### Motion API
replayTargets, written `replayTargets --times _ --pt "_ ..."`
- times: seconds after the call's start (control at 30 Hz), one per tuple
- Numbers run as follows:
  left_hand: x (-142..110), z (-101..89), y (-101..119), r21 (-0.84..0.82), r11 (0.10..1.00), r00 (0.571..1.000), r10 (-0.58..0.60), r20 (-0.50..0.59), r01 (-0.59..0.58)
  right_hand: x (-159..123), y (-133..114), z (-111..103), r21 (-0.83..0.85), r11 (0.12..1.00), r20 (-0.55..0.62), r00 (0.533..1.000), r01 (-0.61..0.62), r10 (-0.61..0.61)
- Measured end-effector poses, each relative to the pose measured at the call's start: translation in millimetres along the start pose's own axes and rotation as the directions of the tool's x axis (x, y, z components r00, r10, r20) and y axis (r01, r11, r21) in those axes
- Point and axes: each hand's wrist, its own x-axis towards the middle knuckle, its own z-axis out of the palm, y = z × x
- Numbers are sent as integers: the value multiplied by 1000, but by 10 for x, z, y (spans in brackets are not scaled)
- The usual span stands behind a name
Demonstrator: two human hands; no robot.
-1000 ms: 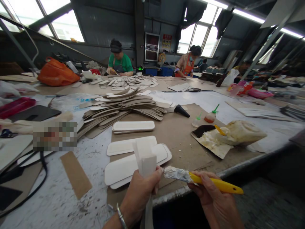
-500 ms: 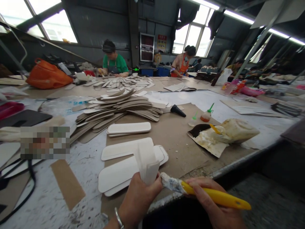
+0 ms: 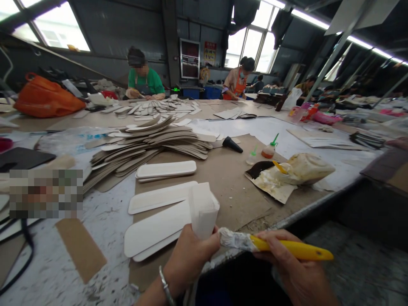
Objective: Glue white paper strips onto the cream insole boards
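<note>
My left hand [image 3: 193, 255] is closed around a small bundle of white paper-like strips [image 3: 203, 210], held upright near the table's front edge. In my right hand [image 3: 293, 259] is a paintbrush with a yellow handle [image 3: 299, 249]. Its bristles [image 3: 234, 239], caked in white, point left and come close to my left fingers; whether they touch, I cannot tell. Behind the strips lie long white pieces with rounded ends [image 3: 156, 229], partly covered by the bundle. A short stack of similar pieces [image 3: 166, 170] sits farther back.
A fanned pile of grey-brown pieces [image 3: 153, 146] stands beyond. To the right lie a glue-smeared container [image 3: 306, 170], a bottle with a green nozzle [image 3: 269, 148] and a black cone [image 3: 232, 144]. A brown strip [image 3: 81, 250] is at left. Two people work across the table.
The view has swung a little to the right, so the table things sit farther left. The brush has turned to lie more level. Both hands keep their holds.
</note>
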Motion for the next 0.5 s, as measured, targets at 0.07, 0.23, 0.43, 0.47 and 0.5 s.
replayTargets --times 0.07,0.23,0.43,0.47,0.5 --pt "10 -5 14 -79 996 999 -31 39 34 32 18 20 128 990 -18 998 -59 62" --pt "0 -14 16 -136 989 997 -49 52 55 78 24 55 229 971 -20 997 -72 78" --pt "15 47 -20 -82 995 998 -51 -32 49 88 35 22 153 988 7 1000 -19 18" --pt "21 60 -33 -82 996 997 -43 -68 38 78 33 23 115 993 13 1000 1 -2" --pt "29 72 -52 -80 996 994 -34 -108 25 63 30 33 66 997 12 999 29 -30"
